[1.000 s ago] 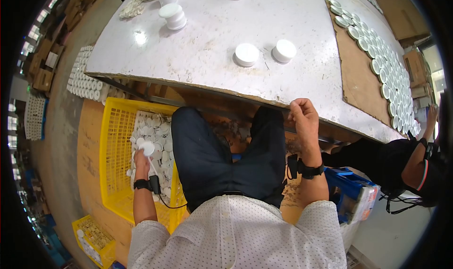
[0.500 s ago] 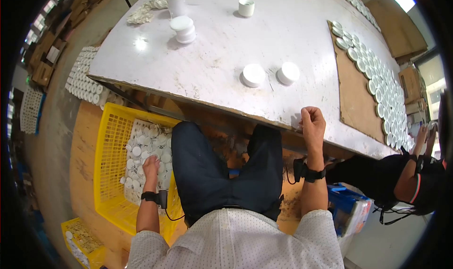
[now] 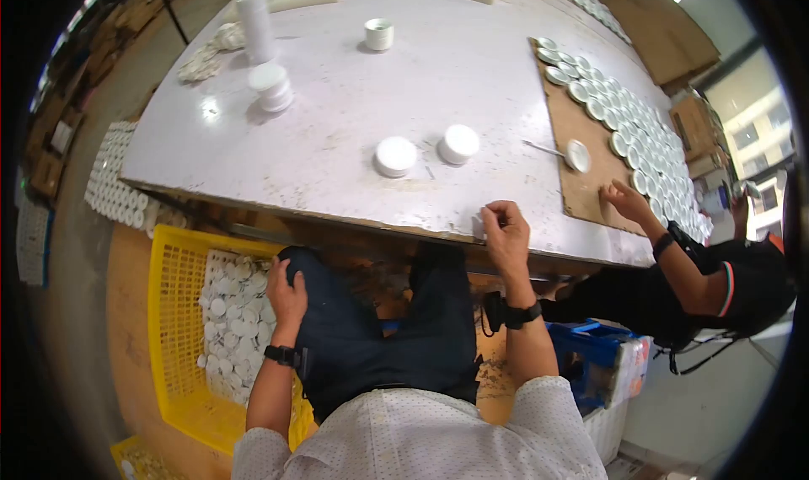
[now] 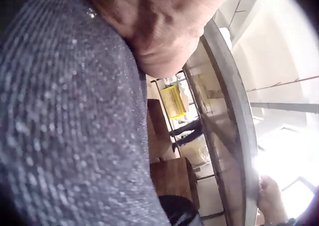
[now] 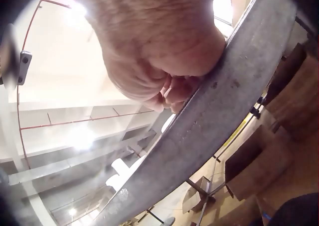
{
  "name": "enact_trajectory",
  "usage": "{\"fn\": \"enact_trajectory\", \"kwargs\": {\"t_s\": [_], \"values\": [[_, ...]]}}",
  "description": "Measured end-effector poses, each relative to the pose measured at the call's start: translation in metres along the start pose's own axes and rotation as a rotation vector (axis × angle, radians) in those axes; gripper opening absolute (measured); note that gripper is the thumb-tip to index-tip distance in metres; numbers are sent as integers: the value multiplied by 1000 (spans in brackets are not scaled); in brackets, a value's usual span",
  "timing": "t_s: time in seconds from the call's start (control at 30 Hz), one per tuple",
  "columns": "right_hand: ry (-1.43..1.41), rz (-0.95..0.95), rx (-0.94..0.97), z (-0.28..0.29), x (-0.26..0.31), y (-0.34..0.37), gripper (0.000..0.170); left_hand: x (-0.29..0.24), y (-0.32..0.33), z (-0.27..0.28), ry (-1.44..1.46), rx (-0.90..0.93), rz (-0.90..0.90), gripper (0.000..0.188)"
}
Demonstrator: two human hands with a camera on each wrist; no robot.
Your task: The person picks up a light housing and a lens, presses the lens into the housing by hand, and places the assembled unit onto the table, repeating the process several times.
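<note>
My left hand (image 3: 287, 294) lies against the thigh of the dark trousers (image 3: 337, 328), its fingers loosely bent and holding nothing. In the left wrist view the hand (image 4: 154, 32) shows close beside the dark cloth. My right hand (image 3: 508, 235) rests on the table's front edge, fingers loosely curled with nothing between them; the right wrist view shows that hand (image 5: 159, 52) against the grey table edge (image 5: 214, 106). Nearest to it on the tabletop are two short white round pieces (image 3: 396, 156), side by side. Left of my legs stands a yellow basket (image 3: 173, 311) holding many white discs (image 3: 240, 320).
A stack of white pieces (image 3: 271, 88), a white cylinder (image 3: 255, 26) and a white cup (image 3: 379, 34) stand farther back. Brown cardboard (image 3: 581, 189) bears rows of white dishes and a round dish with a thin handle (image 3: 577, 155). Another person's hand (image 3: 628, 200) is beside it.
My left hand held a white disc over the basket, was empty above the discs, and now lies at the thigh. A handled dish and another person's hand have appeared by the cardboard.
</note>
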State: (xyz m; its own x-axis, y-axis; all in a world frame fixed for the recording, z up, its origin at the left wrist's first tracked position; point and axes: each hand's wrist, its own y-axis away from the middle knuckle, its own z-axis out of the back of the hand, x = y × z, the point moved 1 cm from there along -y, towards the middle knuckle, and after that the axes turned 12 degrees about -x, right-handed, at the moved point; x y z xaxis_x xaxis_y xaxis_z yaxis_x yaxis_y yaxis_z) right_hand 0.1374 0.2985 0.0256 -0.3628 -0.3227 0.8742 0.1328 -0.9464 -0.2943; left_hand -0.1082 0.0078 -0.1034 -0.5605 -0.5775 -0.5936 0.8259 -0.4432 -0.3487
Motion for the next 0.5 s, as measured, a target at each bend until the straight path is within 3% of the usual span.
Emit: {"fn": "enact_trajectory", "kwargs": {"t_s": [0.1, 0.23, 0.3, 0.33, 0.37, 0.47, 0.5], "values": [[-66, -90, 37, 6, 6, -8, 14, 4, 1, 3, 0, 33, 22, 35], [151, 174, -134, 30, 1, -55, 24, 5, 1, 6, 9, 37, 62, 35], [231, 236, -178, 39, -2, -90, 33, 6, 2, 4, 8, 31, 37, 35], [256, 178, -157, 41, -12, -109, 45, 4, 2, 4, 7, 28, 36, 35], [251, 182, -160, 41, -20, -127, 45, 1, 1, 4, 5, 2, 19, 34], [378, 172, -120, 32, -49, -172, 69, -4, 0, 3, 3, -32, 3, 34], [366, 178, -117, 28, -51, -179, 69, -4, 0, 3, 3, -32, 4, 33]]}}
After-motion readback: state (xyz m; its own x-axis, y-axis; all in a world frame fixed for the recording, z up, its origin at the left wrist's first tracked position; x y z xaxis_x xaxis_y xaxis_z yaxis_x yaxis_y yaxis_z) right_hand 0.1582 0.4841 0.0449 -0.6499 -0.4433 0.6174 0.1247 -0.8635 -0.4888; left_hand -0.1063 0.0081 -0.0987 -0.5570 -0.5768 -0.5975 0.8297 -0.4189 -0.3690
